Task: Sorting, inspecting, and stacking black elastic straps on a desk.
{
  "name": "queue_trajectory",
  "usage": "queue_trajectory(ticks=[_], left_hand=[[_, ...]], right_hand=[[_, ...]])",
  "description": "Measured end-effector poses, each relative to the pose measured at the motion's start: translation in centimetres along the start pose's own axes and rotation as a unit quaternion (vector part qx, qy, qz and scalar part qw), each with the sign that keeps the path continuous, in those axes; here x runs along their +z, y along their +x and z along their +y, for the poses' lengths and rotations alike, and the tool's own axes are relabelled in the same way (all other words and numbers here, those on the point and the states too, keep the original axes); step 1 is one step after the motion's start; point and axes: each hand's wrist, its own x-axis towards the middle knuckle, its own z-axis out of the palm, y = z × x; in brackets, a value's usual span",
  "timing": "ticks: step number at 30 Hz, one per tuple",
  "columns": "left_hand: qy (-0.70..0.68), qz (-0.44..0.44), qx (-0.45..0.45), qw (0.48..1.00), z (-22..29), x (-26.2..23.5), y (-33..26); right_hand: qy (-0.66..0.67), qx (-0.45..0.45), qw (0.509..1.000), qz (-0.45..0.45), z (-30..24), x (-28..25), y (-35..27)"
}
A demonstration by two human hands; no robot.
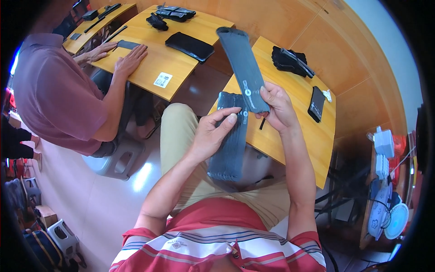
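My right hand grips the lower end of a long, flat, dark grey sock with a small white print. The thumb lies on its front, and the sock's rounded far end points up and left. In front of my lap, my left hand is closed at the upper part of a stack of similar dark socks. Thumb and forefinger nearly meet at the stack's printed end, beside the sock in my right hand. The other left fingers are partly hidden. The stack hangs lengthwise over my knees.
A wooden table ahead to the right bears a black bundle and a dark flat case. At the left table, a seated person presses both hands around a dark strip. A cluttered shelf stands right.
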Motion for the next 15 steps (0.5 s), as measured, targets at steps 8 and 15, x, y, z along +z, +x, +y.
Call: queue_trajectory(ticks=[8,15], left_hand=[[0.014,-0.018,0.049,0.999,0.4,-1.2,0.3],[0.008,-0.028,0.028,0.999,0.1,-1.6,0.0]], right_hand=[[-0.020,0.029,0.999,-0.017,1.1,1.8,0.4],[-0.026,0.037,0.999,-0.015,2.5,1.2,0.3]])
